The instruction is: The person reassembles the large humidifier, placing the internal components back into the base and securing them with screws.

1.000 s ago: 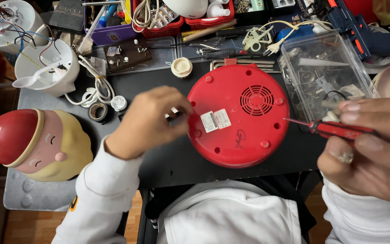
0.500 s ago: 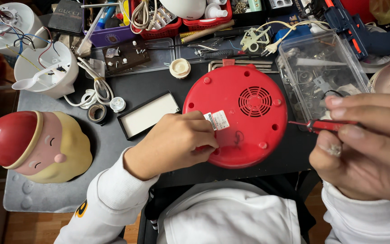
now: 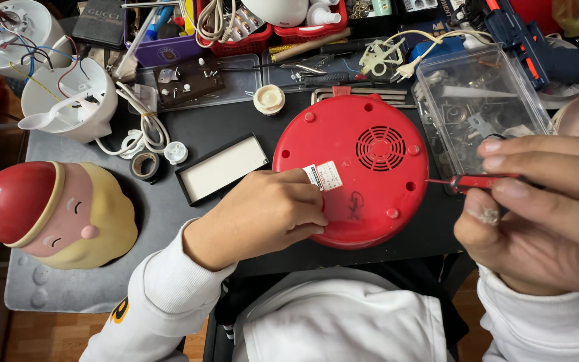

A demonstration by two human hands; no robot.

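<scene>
Left hand [image 3: 263, 218]: palm down, fingers [image 3: 306, 201] curled and lying flat on the near-left part of the red base [image 3: 351, 171], beside its white label [image 3: 323, 176]; pressing rather than gripping, nothing enclosed.
Right hand [image 3: 544, 214]: fingers [image 3: 537, 167] pinched narrow around the handle of a red screwdriver [image 3: 480, 181], thumb beneath, forefingers above.

Screwdriver: long axis roughly level across the view, shaft pointing left, tip touching or just short of the right rim of the base; exact contact too small to tell.
Red base: round, underside up, on the dark mat [image 3: 169, 208] at centre of the table, directly before the person; vent grille [image 3: 380, 147] right of centre, small raised studs around the edge.

Handling note, as judgement: to do well, keep left palm weight steady so the disc cannot spin or slide; bring the tip square into the fastener before turning; keep the shaft in line with the screw, since a slanted tip could slip and mar the plastic.

Surroundings, outward: clear parts box [image 3: 480, 110] just behind the right hand; black tray with white inlay [image 3: 222, 167] left of the base; tape roll [image 3: 145, 164] and white cord [image 3: 135, 137] beyond; figurine with red cap [image 3: 51, 214] at far left; white shell with wires [image 3: 68, 100] behind it; small cream cap [image 3: 269, 99] behind the base.
</scene>
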